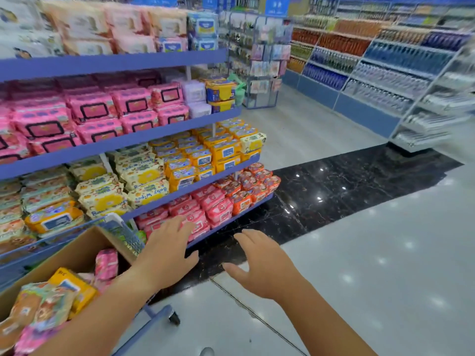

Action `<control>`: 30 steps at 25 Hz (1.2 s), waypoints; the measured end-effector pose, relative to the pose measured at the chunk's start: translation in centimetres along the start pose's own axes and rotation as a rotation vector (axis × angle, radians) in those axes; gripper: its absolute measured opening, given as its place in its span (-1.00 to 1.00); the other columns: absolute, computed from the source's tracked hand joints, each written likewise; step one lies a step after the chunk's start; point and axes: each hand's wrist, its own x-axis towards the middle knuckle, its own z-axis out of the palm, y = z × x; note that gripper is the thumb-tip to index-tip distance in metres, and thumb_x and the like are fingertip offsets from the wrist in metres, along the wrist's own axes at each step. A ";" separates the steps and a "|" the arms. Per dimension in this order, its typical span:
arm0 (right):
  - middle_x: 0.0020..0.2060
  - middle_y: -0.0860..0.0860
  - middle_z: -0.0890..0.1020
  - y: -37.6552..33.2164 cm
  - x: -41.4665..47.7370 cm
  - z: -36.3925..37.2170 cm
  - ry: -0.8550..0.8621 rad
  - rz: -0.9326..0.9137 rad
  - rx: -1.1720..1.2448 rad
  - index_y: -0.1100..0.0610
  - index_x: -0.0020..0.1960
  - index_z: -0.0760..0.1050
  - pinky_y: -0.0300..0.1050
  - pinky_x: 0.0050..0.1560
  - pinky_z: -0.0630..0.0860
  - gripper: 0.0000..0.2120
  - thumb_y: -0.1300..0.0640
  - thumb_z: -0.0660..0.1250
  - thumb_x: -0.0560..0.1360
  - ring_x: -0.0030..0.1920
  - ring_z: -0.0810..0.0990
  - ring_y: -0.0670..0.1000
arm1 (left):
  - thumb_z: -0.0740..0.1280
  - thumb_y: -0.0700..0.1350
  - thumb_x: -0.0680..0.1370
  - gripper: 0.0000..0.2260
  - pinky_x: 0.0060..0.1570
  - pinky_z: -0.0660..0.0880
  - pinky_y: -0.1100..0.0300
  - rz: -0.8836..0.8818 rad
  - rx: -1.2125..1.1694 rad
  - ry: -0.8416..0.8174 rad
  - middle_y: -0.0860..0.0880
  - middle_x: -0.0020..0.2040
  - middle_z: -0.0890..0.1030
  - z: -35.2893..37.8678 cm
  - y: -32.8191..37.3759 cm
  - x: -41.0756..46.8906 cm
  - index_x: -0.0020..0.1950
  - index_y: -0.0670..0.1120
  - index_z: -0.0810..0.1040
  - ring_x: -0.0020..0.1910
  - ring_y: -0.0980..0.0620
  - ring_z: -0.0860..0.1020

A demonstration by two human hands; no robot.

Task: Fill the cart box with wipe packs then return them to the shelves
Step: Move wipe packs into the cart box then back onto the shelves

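A brown cardboard box [77, 249] sits in a blue cart at the lower left and holds several wipe packs, among them a yellow pack [74, 286] and a pink pack [106, 263]. My left hand [167, 253] hovers open past the box's right corner, in front of the bottom shelf's pink wipe packs [213, 209]. My right hand [262, 263] is open too, fingers spread, over the dark floor strip. Neither hand holds anything. Blue shelves [133, 142] to the left carry rows of pink, yellow and orange wipe packs.
The cart's blue frame and a caster wheel [174, 317] stand just below my left forearm. A wire rack of small goods [259, 60] stands at the shelf's far end. Bottle shelves [385, 73] line the right side across a glossy floor aisle.
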 end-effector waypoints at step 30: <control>0.42 0.07 0.40 61.5 67.3 -8.3 -0.405 -0.222 -0.277 0.07 0.51 0.23 0.11 0.33 0.42 -0.21 -0.42 0.16 0.46 0.39 0.39 0.14 | 0.24 0.09 0.62 -0.37 0.43 0.31 -0.02 -0.415 -0.057 -0.238 -0.06 0.55 0.29 4.9 11.2 74.2 0.64 -0.01 0.09 0.52 -0.11 0.28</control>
